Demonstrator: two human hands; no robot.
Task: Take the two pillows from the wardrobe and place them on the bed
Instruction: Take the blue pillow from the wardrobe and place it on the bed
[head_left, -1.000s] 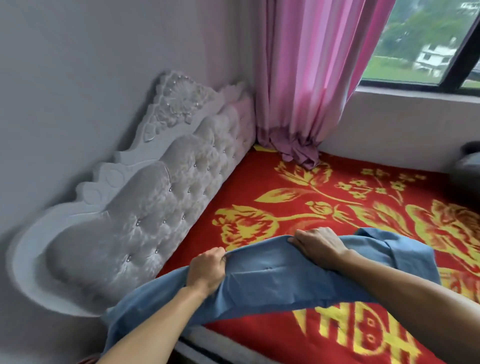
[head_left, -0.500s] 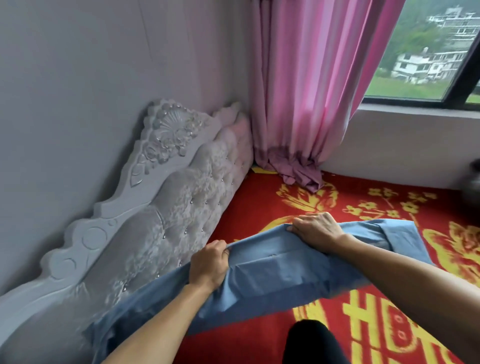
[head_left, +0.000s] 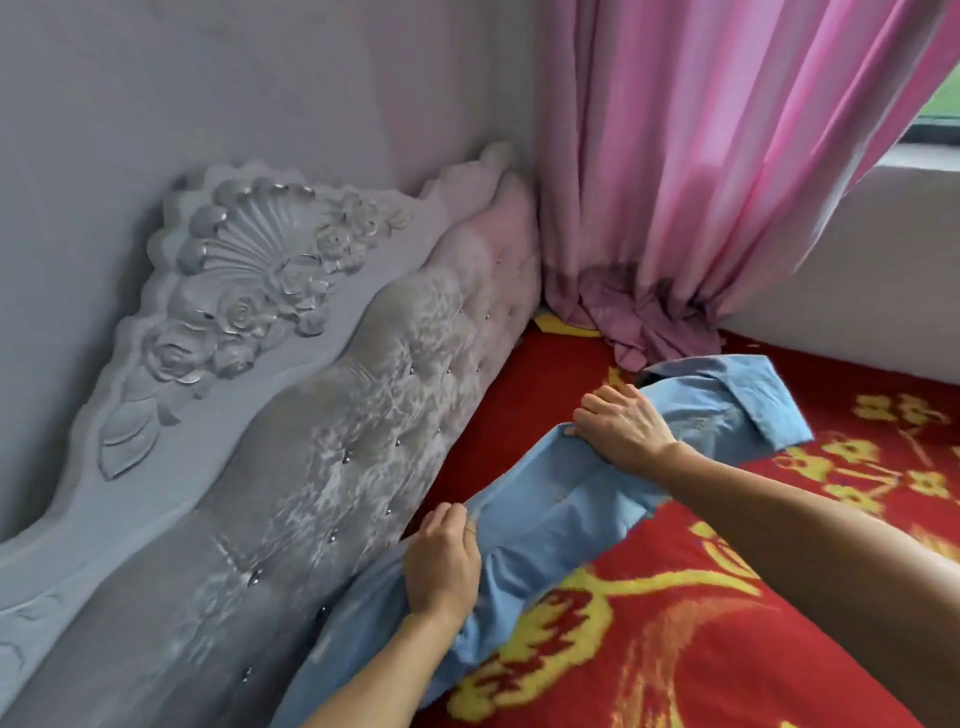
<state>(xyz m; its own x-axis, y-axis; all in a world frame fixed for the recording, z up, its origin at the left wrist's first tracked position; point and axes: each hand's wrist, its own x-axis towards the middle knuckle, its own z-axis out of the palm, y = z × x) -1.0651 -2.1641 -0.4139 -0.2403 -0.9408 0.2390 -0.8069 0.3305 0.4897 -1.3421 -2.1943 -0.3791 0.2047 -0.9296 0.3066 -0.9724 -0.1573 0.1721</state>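
Blue cloth covers the pillow (head_left: 545, 545), which lies on the bed (head_left: 727, 649) along the foot of the headboard (head_left: 363, 441), running from the near left toward the far right. Its near end rests against the padded panel, while its far end, where a loose flap of the cover folds over, reaches close to the curtain (head_left: 701, 182). The left hand (head_left: 441, 566) is closed on a bunch of the cover near the middle of the pillow, fingers curled around the upper edge and the knuckles close to the headboard. The right hand (head_left: 621, 426) sits farther along, fingers bent over the upper edge of the pillow and gripping the cloth there, palm pressed down on it. Both forearms reach in from the near side.

Red bedding with a yellow flower pattern spreads under the pillow and off to the right. The headboard is pale grey, with tufted buttons and carved roses and a shell along its top, and it stands against a plain wall. The pink curtain hangs in the far corner, its hem bunched on the bedding.
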